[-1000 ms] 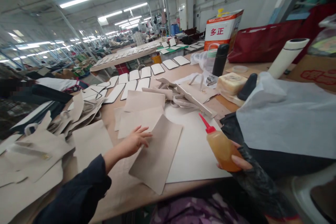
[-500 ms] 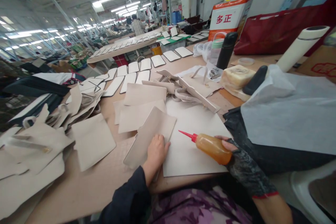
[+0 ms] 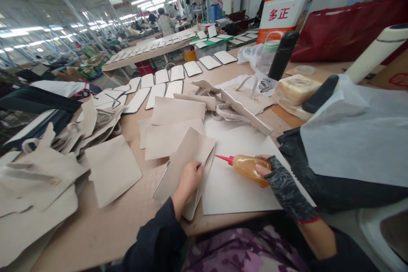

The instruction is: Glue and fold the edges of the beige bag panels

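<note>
Head view: the left hand [image 3: 190, 175] comes out of a dark sleeve, its fingers curled shut on the right edge of a beige leather panel [image 3: 182, 157]. The panel lies slanted on the bench [image 3: 95, 229], and its right side overlaps a white sheet [image 3: 237, 187] spread in front of the person. At the gripped edge the panel seems to show two layers slightly parted, though this is hard to tell.

The right hand [image 3: 270, 171] wears a dark fingerless glove and is wrapped tightly around a glue bottle [image 3: 247, 167] filled with amber liquid. The bottle is held almost level over the white sheet, with its red nozzle pointing left, close to the panel's edge and the left fingers but not touching them.

Just behind the panel lies a stack of beige panels [image 3: 174, 127], and beyond them are handbag parts with straps [image 3: 237, 108]. A loose beige piece [image 3: 111, 170] lies to the left, next to a pile of pieces with handles [image 3: 47, 165]. Farther back, white-faced panels [image 3: 159, 89] are laid in rows. To the right are white non-woven cloth [image 3: 357, 136], a yellowish block [image 3: 295, 89], a black flask [image 3: 283, 55] and a red-and-white can [image 3: 288, 8].
</note>
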Demonstrator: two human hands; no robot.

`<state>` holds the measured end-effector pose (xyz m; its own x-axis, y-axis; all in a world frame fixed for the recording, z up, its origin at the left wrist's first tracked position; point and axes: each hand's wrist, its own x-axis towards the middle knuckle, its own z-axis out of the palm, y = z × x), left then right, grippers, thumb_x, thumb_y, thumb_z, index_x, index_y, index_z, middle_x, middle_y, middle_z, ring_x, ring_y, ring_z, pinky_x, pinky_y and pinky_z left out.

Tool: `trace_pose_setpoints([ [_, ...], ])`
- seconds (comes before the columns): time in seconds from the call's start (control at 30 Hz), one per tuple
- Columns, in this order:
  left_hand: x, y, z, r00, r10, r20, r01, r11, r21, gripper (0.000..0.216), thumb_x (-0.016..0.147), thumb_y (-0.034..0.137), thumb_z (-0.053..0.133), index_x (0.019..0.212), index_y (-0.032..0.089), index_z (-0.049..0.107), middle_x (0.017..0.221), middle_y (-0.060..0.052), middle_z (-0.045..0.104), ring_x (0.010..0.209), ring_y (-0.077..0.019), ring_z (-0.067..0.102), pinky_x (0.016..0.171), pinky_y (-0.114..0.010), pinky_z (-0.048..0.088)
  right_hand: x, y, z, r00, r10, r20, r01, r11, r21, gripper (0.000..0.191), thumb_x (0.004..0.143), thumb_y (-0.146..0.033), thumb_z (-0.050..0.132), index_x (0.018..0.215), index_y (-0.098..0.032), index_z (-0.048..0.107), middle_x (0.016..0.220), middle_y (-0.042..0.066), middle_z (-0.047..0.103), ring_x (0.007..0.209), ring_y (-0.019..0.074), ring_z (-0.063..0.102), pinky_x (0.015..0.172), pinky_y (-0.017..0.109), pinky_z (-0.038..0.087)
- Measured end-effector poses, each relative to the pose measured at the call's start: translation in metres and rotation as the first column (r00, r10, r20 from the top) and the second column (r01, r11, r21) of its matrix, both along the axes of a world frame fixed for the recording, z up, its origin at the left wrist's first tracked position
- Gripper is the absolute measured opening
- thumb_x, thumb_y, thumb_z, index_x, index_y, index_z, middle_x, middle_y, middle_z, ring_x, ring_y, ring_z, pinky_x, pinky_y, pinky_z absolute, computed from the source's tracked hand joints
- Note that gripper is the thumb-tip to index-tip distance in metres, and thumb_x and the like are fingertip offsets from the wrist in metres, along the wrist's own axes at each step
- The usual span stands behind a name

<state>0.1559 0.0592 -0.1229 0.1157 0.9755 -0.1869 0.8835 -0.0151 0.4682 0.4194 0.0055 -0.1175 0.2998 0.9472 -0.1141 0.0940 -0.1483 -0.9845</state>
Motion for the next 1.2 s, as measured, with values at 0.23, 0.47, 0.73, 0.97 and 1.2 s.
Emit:
trace_pose_setpoints([
  [0.23,-0.002,0.000,-0.001,0.996,0.020,0.084,-0.017,0.999,-0.031,0.026,0.085,0.020,0.049,0.096,0.012,0.071,0.098,-0.011,0.072,0.090,-0.0215,0.065,0.079,-0.028,0.046,-0.006,0.019,-0.007,0.975,0.025,0.220,-0.036,0.998,0.046,0.038,0.075,-0.047,0.059,0.101,-0.020,0.056,0.101,0.009,0.061,0.089,0.0259,0.059,0.084,0.042,0.048],
  [0.47,-0.005,0.000,-0.006,0.992,0.008,0.127,-0.006,1.000,-0.016,0.026,0.085,0.021,0.050,0.097,0.012,0.071,0.098,-0.012,0.071,0.091,-0.0221,0.064,0.082,-0.030,0.046,-0.018,0.031,0.007,0.970,-0.026,0.243,0.004,0.996,0.092,0.038,0.076,-0.049,0.057,0.101,-0.021,0.054,0.098,0.009,0.061,0.086,0.0249,0.060,0.082,0.040,0.050],
  [0.73,-0.002,0.001,-0.002,0.994,0.025,0.110,-0.022,0.999,-0.029,0.023,0.085,0.021,0.053,0.096,0.013,0.072,0.098,-0.010,0.072,0.092,-0.0215,0.065,0.081,-0.029,0.046,-0.007,0.039,-0.004,0.926,0.028,0.376,-0.101,0.979,0.176,0.035,0.080,-0.044,0.052,0.105,-0.019,0.053,0.101,0.011,0.060,0.091,0.0270,0.059,0.087,0.046,0.047],
  [0.97,-0.002,0.002,-0.005,0.992,0.035,0.119,-0.033,0.999,-0.018,0.021,0.084,0.020,0.055,0.095,0.014,0.072,0.098,-0.009,0.072,0.092,-0.0210,0.065,0.082,-0.029,0.047,-0.005,0.044,0.000,0.895,0.009,0.445,-0.111,0.973,0.204,0.033,0.080,-0.043,0.052,0.101,-0.019,0.056,0.097,0.012,0.063,0.091,0.0274,0.061,0.086,0.045,0.048],
  [1.2,-0.001,0.003,-0.004,0.993,0.040,0.115,-0.037,0.999,-0.025,0.022,0.084,0.021,0.056,0.096,0.013,0.072,0.099,-0.011,0.072,0.093,-0.0227,0.066,0.083,-0.032,0.047,-0.003,0.046,-0.006,0.883,0.015,0.469,-0.123,0.972,0.200,0.035,0.079,-0.041,0.051,0.104,-0.017,0.055,0.099,0.013,0.062,0.091,0.0274,0.061,0.086,0.045,0.049],
])
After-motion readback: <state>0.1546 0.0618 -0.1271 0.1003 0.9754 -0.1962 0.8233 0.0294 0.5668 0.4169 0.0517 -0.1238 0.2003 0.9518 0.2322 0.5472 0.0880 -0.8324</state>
